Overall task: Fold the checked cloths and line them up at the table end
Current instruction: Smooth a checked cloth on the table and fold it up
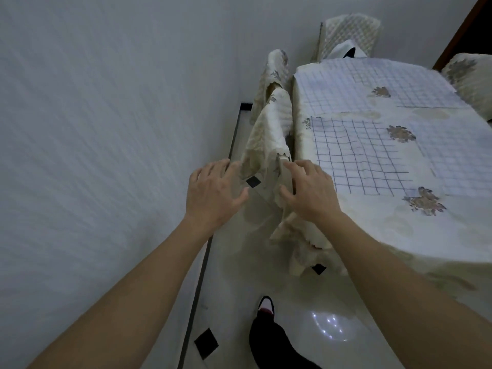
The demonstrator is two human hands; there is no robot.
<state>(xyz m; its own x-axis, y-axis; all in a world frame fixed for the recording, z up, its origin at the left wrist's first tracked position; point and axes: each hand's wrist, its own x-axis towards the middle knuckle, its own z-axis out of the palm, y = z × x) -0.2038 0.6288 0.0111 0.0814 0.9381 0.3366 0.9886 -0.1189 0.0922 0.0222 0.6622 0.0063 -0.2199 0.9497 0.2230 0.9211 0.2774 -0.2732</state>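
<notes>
Three white cloths with dark checks lie flat and unfolded on the table (378, 230), which wears a cream flowered tablecloth. The nearest checked cloth (354, 153) lies by the table's left edge, a second checked cloth (367, 83) spreads across the far end, and a third checked cloth (458, 153) lies at the right. My left hand (213, 193) hovers over the floor left of the table, fingers spread, holding nothing. Off the table's left edge, my right hand (308, 190) also hangs with spread fingers, just short of the nearest cloth and in front of a chair cover.
Two chairs with cream covers (269, 129) stand along the table's left side, another chair (351, 33) at the far end and one (468, 75) at the far right. A white wall runs along the left. My foot (266, 307) stands on the glossy tiled floor.
</notes>
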